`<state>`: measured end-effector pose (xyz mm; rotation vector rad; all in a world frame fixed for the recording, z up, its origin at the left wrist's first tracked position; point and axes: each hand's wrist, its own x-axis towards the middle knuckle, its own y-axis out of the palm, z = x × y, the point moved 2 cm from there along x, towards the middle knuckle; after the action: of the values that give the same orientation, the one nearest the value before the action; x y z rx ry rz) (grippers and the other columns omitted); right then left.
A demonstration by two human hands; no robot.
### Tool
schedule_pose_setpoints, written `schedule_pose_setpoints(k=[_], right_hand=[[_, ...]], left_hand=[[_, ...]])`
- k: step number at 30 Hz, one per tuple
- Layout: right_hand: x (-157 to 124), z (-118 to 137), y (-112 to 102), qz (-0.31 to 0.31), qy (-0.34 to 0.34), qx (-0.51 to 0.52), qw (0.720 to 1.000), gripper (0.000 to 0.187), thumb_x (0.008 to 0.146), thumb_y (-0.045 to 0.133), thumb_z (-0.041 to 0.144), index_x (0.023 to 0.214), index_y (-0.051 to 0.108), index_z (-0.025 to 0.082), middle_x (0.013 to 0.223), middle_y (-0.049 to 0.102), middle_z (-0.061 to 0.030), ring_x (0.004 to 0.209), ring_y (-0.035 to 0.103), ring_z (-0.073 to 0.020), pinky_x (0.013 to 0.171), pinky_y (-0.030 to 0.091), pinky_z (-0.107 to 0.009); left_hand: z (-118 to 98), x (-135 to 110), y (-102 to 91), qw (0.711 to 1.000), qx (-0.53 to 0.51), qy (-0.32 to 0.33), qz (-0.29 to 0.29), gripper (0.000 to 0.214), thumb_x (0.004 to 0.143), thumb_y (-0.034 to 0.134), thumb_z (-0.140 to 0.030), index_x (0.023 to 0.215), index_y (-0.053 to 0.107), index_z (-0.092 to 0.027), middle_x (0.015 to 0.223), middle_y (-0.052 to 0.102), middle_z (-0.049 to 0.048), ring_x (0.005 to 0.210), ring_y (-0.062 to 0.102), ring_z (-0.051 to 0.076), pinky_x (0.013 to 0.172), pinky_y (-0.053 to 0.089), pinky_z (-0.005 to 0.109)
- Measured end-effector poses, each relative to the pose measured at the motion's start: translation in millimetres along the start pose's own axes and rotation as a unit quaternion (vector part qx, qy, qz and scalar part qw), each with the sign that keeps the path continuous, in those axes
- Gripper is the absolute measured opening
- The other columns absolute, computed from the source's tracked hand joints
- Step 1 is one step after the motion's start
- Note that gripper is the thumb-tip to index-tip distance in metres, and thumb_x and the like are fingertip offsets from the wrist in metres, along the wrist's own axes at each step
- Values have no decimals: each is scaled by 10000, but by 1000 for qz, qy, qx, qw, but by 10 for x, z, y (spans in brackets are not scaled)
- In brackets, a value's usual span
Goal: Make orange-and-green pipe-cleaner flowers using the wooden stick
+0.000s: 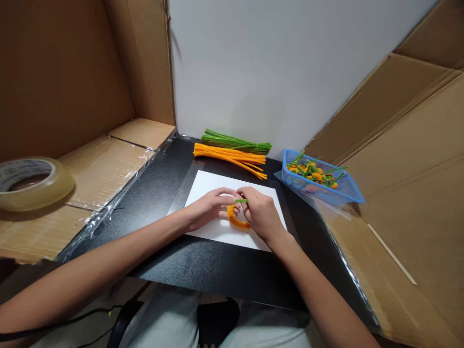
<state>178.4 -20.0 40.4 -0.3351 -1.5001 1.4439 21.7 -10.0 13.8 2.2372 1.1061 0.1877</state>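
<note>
Over the white sheet (208,186), my left hand (211,208) and my right hand (261,212) meet at their fingertips. Between them is a short green length of pipe cleaner (240,200), pinched by the fingers of both hands. An orange pipe cleaner (237,222) hangs in a curve just below, bent like a hook, with its right end hidden behind my right hand. Whether the green and orange pieces are joined is hidden by my fingers.
Behind the sheet lie a bundle of orange pipe cleaners (228,155) and a green bundle (235,141). A blue basket (326,194) at right holds several orange-and-green pieces. A tape roll (54,188) sits on cardboard at left. Cardboard walls flank the black tabletop (163,261).
</note>
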Motion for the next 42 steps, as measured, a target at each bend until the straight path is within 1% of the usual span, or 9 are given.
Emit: schedule_pose_setpoints(k=[4, 10, 17, 21, 24, 27, 33, 38, 42], right_hand=[[29, -122, 9, 52, 33, 54, 997, 178, 853, 484, 73, 935, 603, 176, 831, 658, -38, 743, 592, -180, 691, 396, -269], [29, -182, 30, 91, 41, 59, 993, 57, 891, 515, 159, 896, 564, 188, 855, 643, -40, 752, 576, -180, 679, 374, -264], [33, -118, 48, 6, 122, 38, 992, 81, 895, 531, 178, 819, 549, 199, 791, 651, -32, 695, 579, -180, 639, 363, -264], [19, -58, 36, -32, 138, 23, 990, 107, 927, 543, 278, 974, 584, 191, 762, 652, -30, 647, 593, -191, 612, 375, -272], [6, -23, 9, -76, 111, 25, 991, 256, 982, 457, 325, 1192, 528, 196, 833, 676, -45, 658, 616, -199, 596, 398, -277], [-1, 8, -29, -114, 45, 25, 992, 268, 1014, 357, 257, 1170, 568, 203, 899, 668, -63, 728, 630, -192, 637, 442, -278], [18, 16, -48, -94, 9, -2, 996, 369, 1009, 383, 267, 1298, 594, 176, 906, 585, -77, 753, 606, -186, 669, 494, -293], [20, -30, -6, -117, 52, 108, 986, 344, 969, 411, 173, 1269, 576, 201, 867, 649, -48, 771, 647, -179, 725, 519, -299], [7, -85, -19, -161, 115, 181, 963, 162, 948, 503, 210, 1089, 582, 200, 841, 703, -28, 745, 690, -176, 699, 526, -279]], left_hand=[[51, 4, -10, 996, 67, 30, -43, 600, 601, 843, -78, 1127, 570, -174, 984, 652, 47, 854, 662, 163, 852, 499, 333], [77, 41, -110, 990, 73, 44, -110, 689, 642, 833, -113, 1229, 475, -172, 1035, 658, 77, 857, 673, 170, 842, 508, 343], [101, 42, -39, 979, 117, 78, -148, 514, 658, 840, -230, 1079, 556, -149, 845, 626, 7, 747, 638, 125, 701, 518, 262], [112, 55, -71, 964, 124, 126, -198, 418, 659, 836, -327, 925, 579, -133, 786, 650, 19, 713, 626, 123, 636, 493, 233], [107, 68, -119, 956, 120, 141, -226, 419, 622, 853, -354, 867, 601, -125, 757, 664, 27, 728, 638, 139, 664, 498, 248], [84, 71, -135, 955, 120, 150, -225, 403, 613, 852, -357, 861, 638, -123, 771, 673, 34, 765, 651, 157, 706, 509, 273], [29, 36, -125, 942, 171, 183, -225, 329, 659, 823, -344, 867, 693, -123, 866, 695, 52, 751, 654, 154, 734, 524, 296], [37, 46, -161, 941, 173, 190, -222, 321, 687, 811, -347, 897, 704, -129, 850, 701, 48, 759, 668, 166, 748, 527, 307], [27, 47, -185, 940, 170, 191, -227, 322, 687, 816, -351, 896, 710, -130, 867, 712, 55, 755, 677, 169, 746, 527, 305]])
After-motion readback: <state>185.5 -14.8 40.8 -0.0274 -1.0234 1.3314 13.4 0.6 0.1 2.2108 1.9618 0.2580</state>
